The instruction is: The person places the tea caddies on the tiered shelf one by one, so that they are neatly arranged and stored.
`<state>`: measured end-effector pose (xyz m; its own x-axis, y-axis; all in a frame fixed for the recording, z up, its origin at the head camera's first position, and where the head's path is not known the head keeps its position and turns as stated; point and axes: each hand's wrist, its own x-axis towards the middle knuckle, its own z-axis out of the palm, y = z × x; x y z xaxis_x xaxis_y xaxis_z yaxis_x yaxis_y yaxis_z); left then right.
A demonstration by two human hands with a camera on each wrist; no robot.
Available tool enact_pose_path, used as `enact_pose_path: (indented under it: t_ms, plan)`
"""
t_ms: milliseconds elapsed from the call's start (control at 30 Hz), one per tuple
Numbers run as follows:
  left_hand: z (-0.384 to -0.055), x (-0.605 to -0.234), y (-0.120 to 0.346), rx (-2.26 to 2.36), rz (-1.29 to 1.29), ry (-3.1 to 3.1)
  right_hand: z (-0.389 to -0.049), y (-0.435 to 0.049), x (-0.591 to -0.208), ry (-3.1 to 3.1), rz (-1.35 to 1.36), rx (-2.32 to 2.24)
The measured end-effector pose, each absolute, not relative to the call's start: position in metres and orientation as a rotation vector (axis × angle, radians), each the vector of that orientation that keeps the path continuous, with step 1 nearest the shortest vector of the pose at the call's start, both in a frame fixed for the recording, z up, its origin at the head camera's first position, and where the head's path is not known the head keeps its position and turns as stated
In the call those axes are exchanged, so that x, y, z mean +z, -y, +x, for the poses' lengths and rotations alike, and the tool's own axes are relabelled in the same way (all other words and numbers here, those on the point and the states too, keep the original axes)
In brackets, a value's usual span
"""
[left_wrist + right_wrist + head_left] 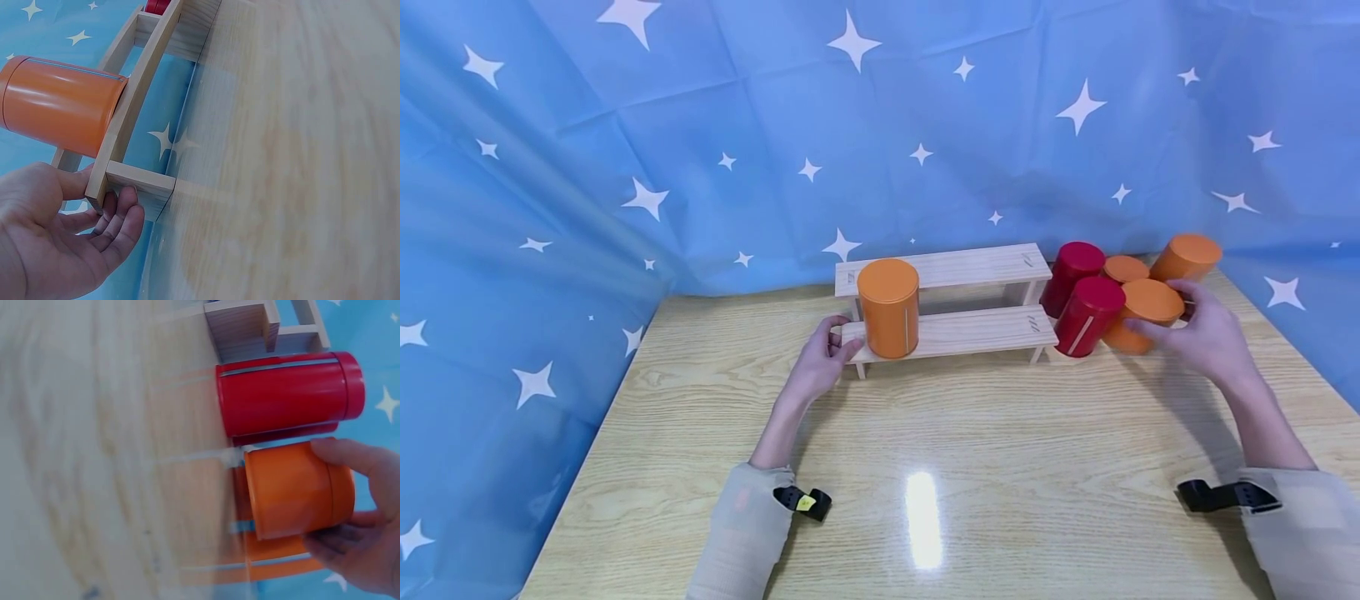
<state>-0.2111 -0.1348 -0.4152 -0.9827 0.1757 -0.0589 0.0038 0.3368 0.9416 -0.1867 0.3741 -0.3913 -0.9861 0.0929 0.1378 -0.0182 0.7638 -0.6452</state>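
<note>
My left hand (822, 360) grips the left end of the lower board of a two-tier wooden shelf (977, 334). The left wrist view shows the thumb on top and the fingers (128, 231) curled underneath, beside the leg. Upright on that lower tier, near its left end, stands an orange lidded canister (889, 317). At the far right my right hand (1213, 337) holds another orange canister (1152, 302) around its lid end, thumb on one side and fingers on the other. This canister (290, 490) leans slightly beside a red canister (284, 394).
Two red canisters, one in front (1093, 312) and one behind (1075, 271), stand by the shelf's right end. Two more orange canisters, one low (1126, 268) and one at the right (1187, 257), stand behind the held one. A blue star-patterned cloth (880, 125) hangs behind the wooden table (1000, 467).
</note>
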Motion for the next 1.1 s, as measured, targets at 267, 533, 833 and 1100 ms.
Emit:
enact_pose_path:
  t_ms: [267,533,833,1100]
  plan:
    - [-0.212,-0.416,0.134,1.712,0.151,-2.442,-0.179,-0.371,-0.375,2.655,-0.127,1.043]
    - [-0.212,-0.415,0.134,1.715,0.144,-2.425,-0.169,-0.364,-0.354,2.496,-0.229,1.036]
    - [-0.204,-0.396,0.131,1.694,0.136,-2.401,-0.159,-0.355,-0.333,2.34,-0.261,0.989]
    - [-0.212,-0.415,0.134,1.729,0.157,-2.41,-0.151,-0.332,-0.315,2.287,-0.16,1.057]
